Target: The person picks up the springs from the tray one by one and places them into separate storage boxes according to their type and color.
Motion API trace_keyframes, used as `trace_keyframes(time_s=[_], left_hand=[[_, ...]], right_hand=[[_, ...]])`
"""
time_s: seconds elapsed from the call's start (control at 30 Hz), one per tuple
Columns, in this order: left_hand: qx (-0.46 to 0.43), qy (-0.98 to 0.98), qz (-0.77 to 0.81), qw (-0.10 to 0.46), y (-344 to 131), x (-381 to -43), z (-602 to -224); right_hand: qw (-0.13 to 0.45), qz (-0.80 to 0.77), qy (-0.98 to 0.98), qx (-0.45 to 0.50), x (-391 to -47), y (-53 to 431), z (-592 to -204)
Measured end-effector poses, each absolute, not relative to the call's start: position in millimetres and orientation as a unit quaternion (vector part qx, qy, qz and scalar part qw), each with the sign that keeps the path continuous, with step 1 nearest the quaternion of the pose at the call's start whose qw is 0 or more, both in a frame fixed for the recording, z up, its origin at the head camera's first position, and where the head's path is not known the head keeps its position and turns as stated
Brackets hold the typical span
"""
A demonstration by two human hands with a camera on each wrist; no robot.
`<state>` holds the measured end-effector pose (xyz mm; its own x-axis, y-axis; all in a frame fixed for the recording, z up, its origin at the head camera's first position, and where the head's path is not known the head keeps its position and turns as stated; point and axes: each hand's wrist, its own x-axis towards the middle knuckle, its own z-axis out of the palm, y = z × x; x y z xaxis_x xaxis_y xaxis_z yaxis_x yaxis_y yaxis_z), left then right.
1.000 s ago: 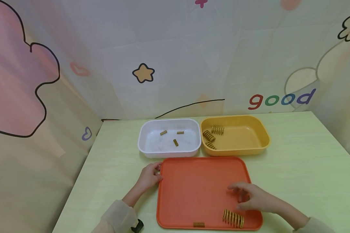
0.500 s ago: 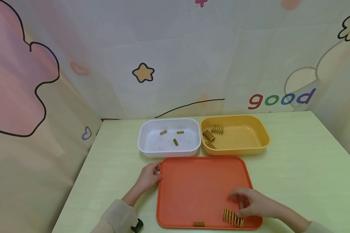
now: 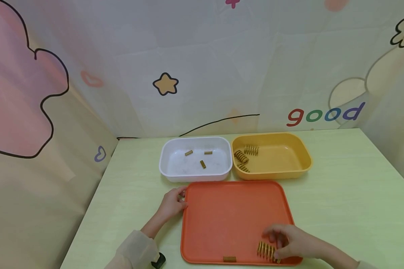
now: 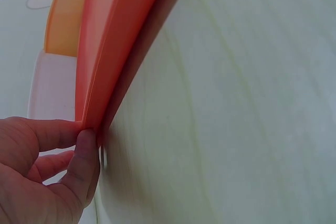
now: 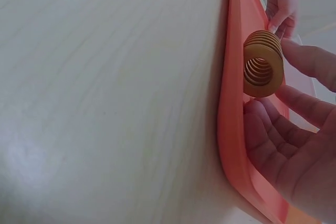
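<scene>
My left hand pinches the left rim of the orange-red tray between thumb and fingers; the left wrist view shows the fingertips on its edge. At the tray's near right corner lies a large brass-coloured coil spring. Around it my right hand is spread, thumb at its right end and fingers on the far side. In the right wrist view the fingers lie close beside the coil spring, with no firm grip visible. A small coil spring lies along the tray's near rim.
Behind the tray, a white bin holds three small springs. Next to it, a yellow bin holds three larger springs at its left end. A dark object lies by the left sleeve. A printed cloth hangs behind the pale green table.
My right hand has come down and toward the near edge, so its thumb is now at the large spring. The left hand and the tray have stayed put.
</scene>
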<state>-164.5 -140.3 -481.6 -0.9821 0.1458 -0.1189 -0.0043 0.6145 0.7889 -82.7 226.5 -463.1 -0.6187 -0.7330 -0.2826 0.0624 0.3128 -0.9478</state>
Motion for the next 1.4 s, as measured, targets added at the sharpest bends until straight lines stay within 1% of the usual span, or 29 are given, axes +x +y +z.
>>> trace_keyframes(time_s=[0.23,0.63,1.07,1.4], left_hand=[[0.044,0.891,0.444,0.083,-140.8,-164.9,-483.5],[0.036,0.884,0.455,0.098,-140.9,-164.1,-481.9],[0.038,0.888,0.448,0.091,-141.5,-164.9,-483.4],[0.035,0.887,0.45,0.095,-141.6,-165.1,-483.4]], right_hand=[[0.367,-0.54,0.719,-0.239,-79.6,225.9,-464.6],[0.343,-0.516,0.734,-0.278,-76.9,228.3,-465.4],[0.342,-0.497,0.747,-0.28,-76.8,228.6,-466.9],[0.318,-0.501,0.753,-0.286,-75.3,228.7,-468.7]])
